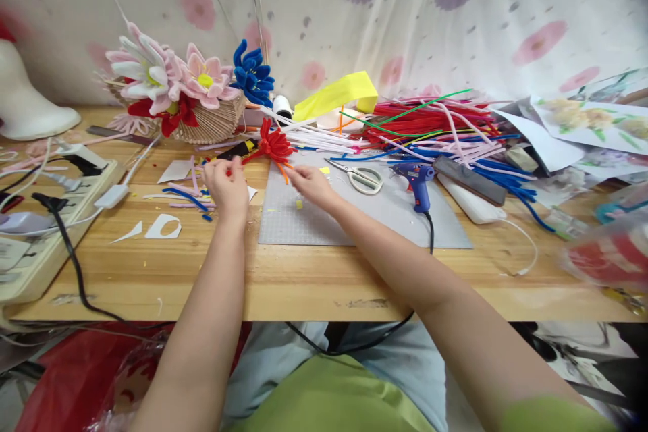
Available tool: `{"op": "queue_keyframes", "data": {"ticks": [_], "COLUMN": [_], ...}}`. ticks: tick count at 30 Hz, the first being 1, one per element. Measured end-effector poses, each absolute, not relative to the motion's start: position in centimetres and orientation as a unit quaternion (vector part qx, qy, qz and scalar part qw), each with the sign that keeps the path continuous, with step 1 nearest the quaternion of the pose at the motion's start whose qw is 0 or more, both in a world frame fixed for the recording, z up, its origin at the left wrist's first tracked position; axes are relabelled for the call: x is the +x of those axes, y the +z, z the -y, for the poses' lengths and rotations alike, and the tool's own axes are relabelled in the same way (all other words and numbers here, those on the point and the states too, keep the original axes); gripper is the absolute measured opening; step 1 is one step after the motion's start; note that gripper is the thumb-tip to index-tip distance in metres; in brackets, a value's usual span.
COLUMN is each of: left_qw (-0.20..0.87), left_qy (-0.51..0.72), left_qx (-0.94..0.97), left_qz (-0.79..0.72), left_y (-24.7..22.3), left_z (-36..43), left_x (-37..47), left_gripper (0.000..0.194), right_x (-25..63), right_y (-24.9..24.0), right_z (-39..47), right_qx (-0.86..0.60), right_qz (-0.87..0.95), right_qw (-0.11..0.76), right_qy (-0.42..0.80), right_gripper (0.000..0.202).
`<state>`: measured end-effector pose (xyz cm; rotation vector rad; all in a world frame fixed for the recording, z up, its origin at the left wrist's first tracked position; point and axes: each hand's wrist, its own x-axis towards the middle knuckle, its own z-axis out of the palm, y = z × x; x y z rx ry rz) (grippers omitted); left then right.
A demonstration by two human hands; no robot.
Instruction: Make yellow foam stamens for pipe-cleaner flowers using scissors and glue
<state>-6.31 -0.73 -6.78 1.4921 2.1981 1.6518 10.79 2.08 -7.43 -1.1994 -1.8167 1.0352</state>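
1. Petals of the red flower [275, 143] splay above the back left part of the grey mat [314, 224], between my two hands.
2. It looks very light, fuzzy and soft, with some springy stiffness, as if wire ran inside. I judge it hardly slippery, but easily bent or crushed; the orange stem [282, 173] or the gathered base is the place to take hold, not the petals.
3. My right hand [312, 187] is nearly closed, fingertips pinched together at the orange stem.
4. My left hand [226, 187] is curled narrow, a bit of red showing at the fingers; I cannot tell whether that joins the flower.
5. Right of the flower, the scissors [365, 179] and blue glue gun [418, 183] lie on the mat.
6. Farther out, red stems [430, 123] are heaped at the back of the table [192, 283].
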Motion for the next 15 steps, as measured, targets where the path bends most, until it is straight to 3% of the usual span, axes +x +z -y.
{"op": "queue_keyframes", "data": {"ticks": [1,4,8,11,15], "left_qw": [-0.007,0.035,0.094,0.11,0.1], "left_qy": [0.515,0.436,0.323,0.279,0.313], "left_qx": [0.504,0.578,0.662,0.668,0.634], "left_qz": [-0.693,-0.689,-0.67,-0.681,-0.7], "left_y": [-7.0,-7.9,-8.8,-9.0,-9.0], "left_z": [0.8,1.3,2.0,1.8,0.6], "left_x": [-5.5,-2.9,-0.7,-1.1,-4.2], "left_gripper": [0.024,0.058,0.088,0.094,0.087], "right_x": [12.2,16.5,20.5,21.9,22.5], "right_y": [-7.4,-7.6,-9.0,-10.1,-10.7], "right_z": [-2.5,-3.7,-4.1,-3.7,-3.0], "right_qx": [-0.481,-0.528,-0.516,-0.495,-0.502], "right_qz": [0.697,0.679,0.691,0.715,0.733], "right_qw": [0.365,0.406,0.428,0.451,0.439], "right_qy": [0.387,0.309,0.271,0.202,0.134], "right_gripper": [0.038,0.029,0.018,0.028,0.031]}}
